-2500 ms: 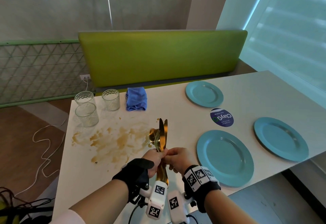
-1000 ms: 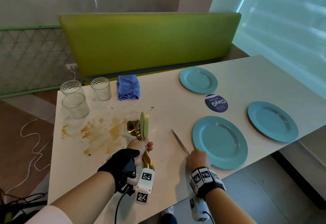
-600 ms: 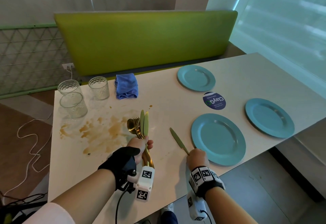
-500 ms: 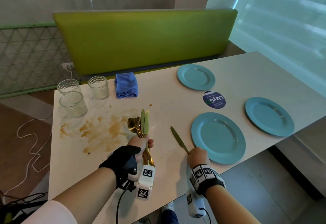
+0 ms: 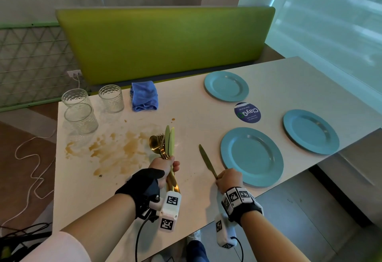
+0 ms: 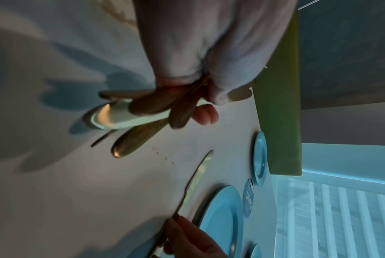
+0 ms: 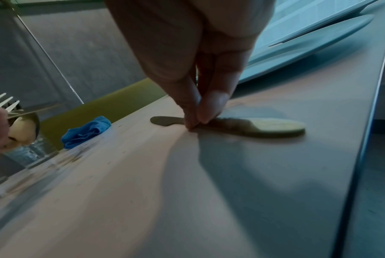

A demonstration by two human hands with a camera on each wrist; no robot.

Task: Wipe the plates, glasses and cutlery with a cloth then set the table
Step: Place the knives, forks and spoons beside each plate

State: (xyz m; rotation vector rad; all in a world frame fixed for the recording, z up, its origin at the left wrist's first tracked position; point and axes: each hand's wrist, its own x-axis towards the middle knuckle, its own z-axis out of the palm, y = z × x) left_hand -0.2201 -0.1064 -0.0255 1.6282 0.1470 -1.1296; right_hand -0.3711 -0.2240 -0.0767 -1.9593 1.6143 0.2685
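My left hand grips a bundle of gold cutlery upright above the table; spoon, forks and knives fan out of the fist, and the handles show in the left wrist view. My right hand pinches the handle of one gold knife, which lies on the table just left of the near blue plate. In the right wrist view the fingertips press the knife flat on the tabletop. Two more blue plates lie farther off.
Three glasses stand at the table's far left with a folded blue cloth beside them. A brown spill stains the white table left of my left hand. A round sticker lies between the plates. A green bench back stands behind.
My right hand drew one knife out of the bundle and carried it right, then lowered it flat beside the near plate. The left hand keeps its hold on the rest.
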